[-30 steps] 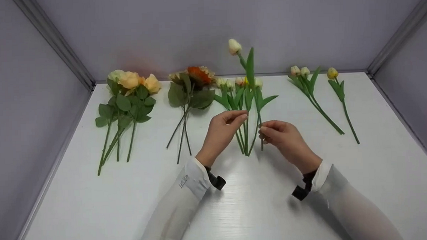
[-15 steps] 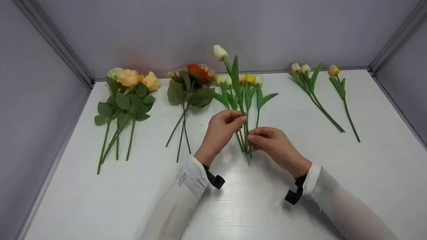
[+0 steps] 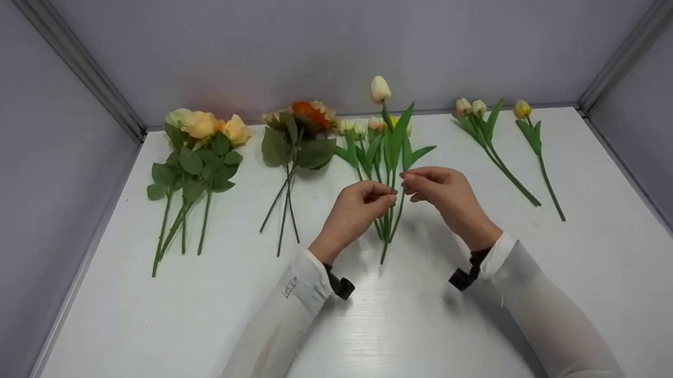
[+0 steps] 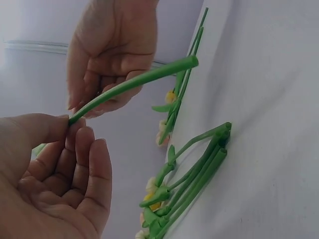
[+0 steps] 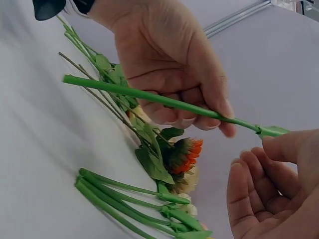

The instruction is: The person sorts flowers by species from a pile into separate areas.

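A white tulip (image 3: 380, 89) stands tilted above the table, its cut stem end pointing toward the person. My left hand (image 3: 357, 213) pinches its green stem between thumb and fingertips, below the leaves. Higher up, my right hand (image 3: 447, 199) has thumb and fingertips together at the leaf base; in the right wrist view its thumb (image 5: 284, 142) overlaps the leaf, while the other fingers are curled beneath. Under both hands lies a bunch of tulips (image 3: 350, 155) in white, pink and yellow, partly covered by the raised one.
To the left lie orange and cream flowers (image 3: 314, 118) with dark stems, then peach and pale roses (image 3: 203, 125). Pink and white tulips (image 3: 483, 131) and a single yellow tulip (image 3: 523, 111) rest at the right. Grey panels (image 3: 331, 43) wall in the white table (image 3: 151, 341).
My right hand has slid from the lower stem up to the leaf base. The tulip's bloom swung left, then back right and lower; its stem end now points nearer the person.
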The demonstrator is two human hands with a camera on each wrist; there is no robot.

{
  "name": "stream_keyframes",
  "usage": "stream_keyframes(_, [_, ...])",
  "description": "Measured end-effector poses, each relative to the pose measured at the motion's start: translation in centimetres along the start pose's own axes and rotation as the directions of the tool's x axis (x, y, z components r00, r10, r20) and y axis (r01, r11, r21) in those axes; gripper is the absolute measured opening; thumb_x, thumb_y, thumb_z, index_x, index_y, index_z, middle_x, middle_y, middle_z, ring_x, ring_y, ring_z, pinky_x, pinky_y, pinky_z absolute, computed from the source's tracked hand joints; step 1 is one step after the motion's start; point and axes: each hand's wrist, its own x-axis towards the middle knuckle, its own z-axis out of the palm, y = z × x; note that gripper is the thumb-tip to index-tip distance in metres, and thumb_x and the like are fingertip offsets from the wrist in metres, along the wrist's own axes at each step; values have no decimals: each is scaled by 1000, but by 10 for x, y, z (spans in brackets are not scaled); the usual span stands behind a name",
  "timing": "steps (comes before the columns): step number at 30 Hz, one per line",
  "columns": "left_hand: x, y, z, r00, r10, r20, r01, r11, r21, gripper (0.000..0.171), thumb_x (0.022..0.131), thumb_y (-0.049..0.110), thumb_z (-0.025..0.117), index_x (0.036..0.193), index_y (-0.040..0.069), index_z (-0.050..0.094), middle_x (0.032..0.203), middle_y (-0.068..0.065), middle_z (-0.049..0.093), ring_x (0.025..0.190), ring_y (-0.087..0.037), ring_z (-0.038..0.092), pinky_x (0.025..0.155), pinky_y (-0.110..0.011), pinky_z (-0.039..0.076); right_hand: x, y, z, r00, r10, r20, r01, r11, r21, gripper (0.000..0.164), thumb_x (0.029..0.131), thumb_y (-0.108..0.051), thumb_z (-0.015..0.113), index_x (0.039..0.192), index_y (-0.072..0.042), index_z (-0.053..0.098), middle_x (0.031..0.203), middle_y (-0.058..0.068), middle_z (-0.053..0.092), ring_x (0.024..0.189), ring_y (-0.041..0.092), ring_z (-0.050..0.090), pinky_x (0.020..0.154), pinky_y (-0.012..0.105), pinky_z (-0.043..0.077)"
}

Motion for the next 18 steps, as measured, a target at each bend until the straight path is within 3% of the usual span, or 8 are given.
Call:
stream_keyframes(5, [-2,0,8,999,-11,36,7,995,104,12,98,26,71,107,19,77,100,8,72,88,-14,64,77,-30,53,3,-4,1,1000,8,1,-8,1000,-27,37,92,-28,80,113,2,73,104,10,73,93,25,67,74,32,56])
stream_keyframes(10, [-2,-2,10,998,-25,50,19,993,121,13,98,26,72,108,19,77,100,8,72,87,-14,65,76,-30,53,6,-4,-4,999,35,5,-35,999,-21,34,92,-28,81,109,0,74,99,7,73,91,23,67,73,32,54])
stream_keyframes(13, [-3,-2,11,992,-65,108,50,989,137,16,98,27,73,110,17,77,97,6,72,85,-15,66,74,-31,54,7,-7,-11,999,19,-30,-18,999,28,35,91,-28,81,109,1,73,97,7,73,91,22,66,73,30,54])
stream_keyframes(18, [-6,-4,15,964,-136,230,104,984,144,15,96,25,75,107,15,77,95,-1,74,80,-16,69,76,-36,57,8,-11,-26,993,14,-117,8,983,185,33,90,-21,82,108,4,71,94,9,73,89,20,67,73,27,55])
